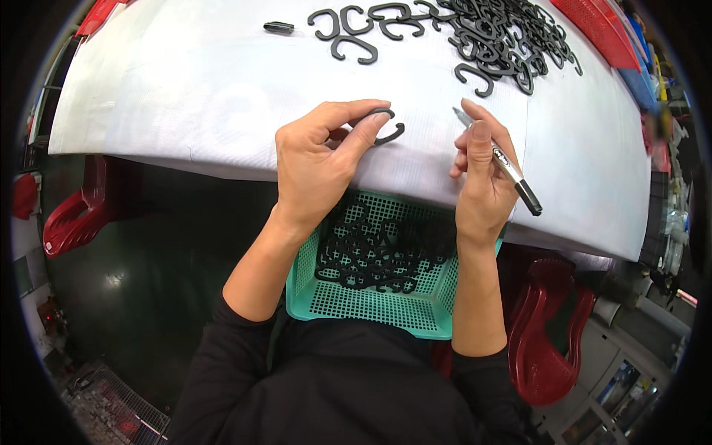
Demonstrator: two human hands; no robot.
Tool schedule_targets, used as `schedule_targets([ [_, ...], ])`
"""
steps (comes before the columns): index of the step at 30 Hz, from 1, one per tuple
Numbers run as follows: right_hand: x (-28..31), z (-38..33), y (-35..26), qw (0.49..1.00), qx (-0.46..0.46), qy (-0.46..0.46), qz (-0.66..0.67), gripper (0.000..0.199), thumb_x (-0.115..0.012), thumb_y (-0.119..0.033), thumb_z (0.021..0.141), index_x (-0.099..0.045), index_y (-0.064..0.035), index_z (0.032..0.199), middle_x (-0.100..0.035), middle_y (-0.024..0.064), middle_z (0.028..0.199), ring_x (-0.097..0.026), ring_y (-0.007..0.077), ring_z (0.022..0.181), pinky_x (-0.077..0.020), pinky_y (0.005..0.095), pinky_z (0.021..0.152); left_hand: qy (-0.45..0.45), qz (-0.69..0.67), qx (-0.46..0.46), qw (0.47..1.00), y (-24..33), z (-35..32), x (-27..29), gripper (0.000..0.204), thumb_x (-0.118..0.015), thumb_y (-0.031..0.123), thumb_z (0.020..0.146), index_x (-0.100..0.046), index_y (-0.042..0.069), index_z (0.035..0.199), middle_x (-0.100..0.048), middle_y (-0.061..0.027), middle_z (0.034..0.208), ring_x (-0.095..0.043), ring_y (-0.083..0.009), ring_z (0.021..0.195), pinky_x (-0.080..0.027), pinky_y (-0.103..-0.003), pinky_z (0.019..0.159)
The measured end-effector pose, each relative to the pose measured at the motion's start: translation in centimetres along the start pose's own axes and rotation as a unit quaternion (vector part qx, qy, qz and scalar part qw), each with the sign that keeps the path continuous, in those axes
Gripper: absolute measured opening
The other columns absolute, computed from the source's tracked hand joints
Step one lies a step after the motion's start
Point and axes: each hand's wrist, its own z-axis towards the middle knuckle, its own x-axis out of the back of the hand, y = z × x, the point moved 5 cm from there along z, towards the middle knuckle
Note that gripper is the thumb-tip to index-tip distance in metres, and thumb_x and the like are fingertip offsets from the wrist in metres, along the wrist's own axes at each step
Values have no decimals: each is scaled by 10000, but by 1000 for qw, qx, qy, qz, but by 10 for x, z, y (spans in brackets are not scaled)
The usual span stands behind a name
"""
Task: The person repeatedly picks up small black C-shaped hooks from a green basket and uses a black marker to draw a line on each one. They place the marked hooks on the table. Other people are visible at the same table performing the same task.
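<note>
From the left hand's grip [320,154], a black hook [390,138] juts rightward.

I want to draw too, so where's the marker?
In the head view, the marker is right of the middle, held in the right hand over the white table; to its left, the left hand pinches a black hook.

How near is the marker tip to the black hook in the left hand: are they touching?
Apart. The head view shows white tabletop plainly between the marker tip and the black hook.
</note>
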Motion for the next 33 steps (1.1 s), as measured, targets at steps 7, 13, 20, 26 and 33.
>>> schedule_targets([
  [7, -14, -20, -3, 993, -51, 20, 106, 135, -660, -54, 856, -539, -12, 812, -589, 12, 677, -480, 3, 567, -341, 153, 477, 16, 60, -75, 995, -2, 1, -6, 156, -681, 41, 833, -711, 30, 986, -698, -34, 876, -588, -50, 662, -444, -168, 575],
  [13, -28, -12, -11, 999, -6, 15, 50, 194, -677, -46, 829, -516, -29, 724, -540, -16, 582, -446, 5, 497, -322, 172, 436, 56, 45, -95, 993, -4, 3, -7, 138, -721, 48, 763, -729, 56, 900, -681, -28, 752, -531, -67, 559, -394, -204, 480],
  [20, -34, -9, -6, 998, -10, 30, 46, 210, -677, -34, 815, -507, -31, 691, -536, -12, 563, -452, 16, 490, -332, 185, 434, 41, 79, -142, 986, 0, 2, -11, 174, -709, 27, 796, -725, 53, 967, -674, 15, 792, -423, 4, 529, -327, -153, 458],
  [26, -37, -9, -5, 999, 10, 30, 41, 211, -679, -32, 814, -507, -35, 692, -537, -15, 564, -452, 15, 487, -337, 182, 435, 46, 77, -153, 984, -2, 2, -10, 177, -717, 36, 792, -727, 57, 967, -666, 24, 769, -418, 3, 535, -323, -158, 454],
  [33, -36, -10, 1, 999, 28, 35, 17, 216, -691, -30, 806, -509, -39, 690, -519, -26, 556, -448, 16, 491, -341, 184, 439, 44, 70, -144, 986, -3, 2, -10, 193, -717, 42, 796, -725, 62, 988, -666, 31, 771, -416, 5, 542, -323, -155, 457],
])
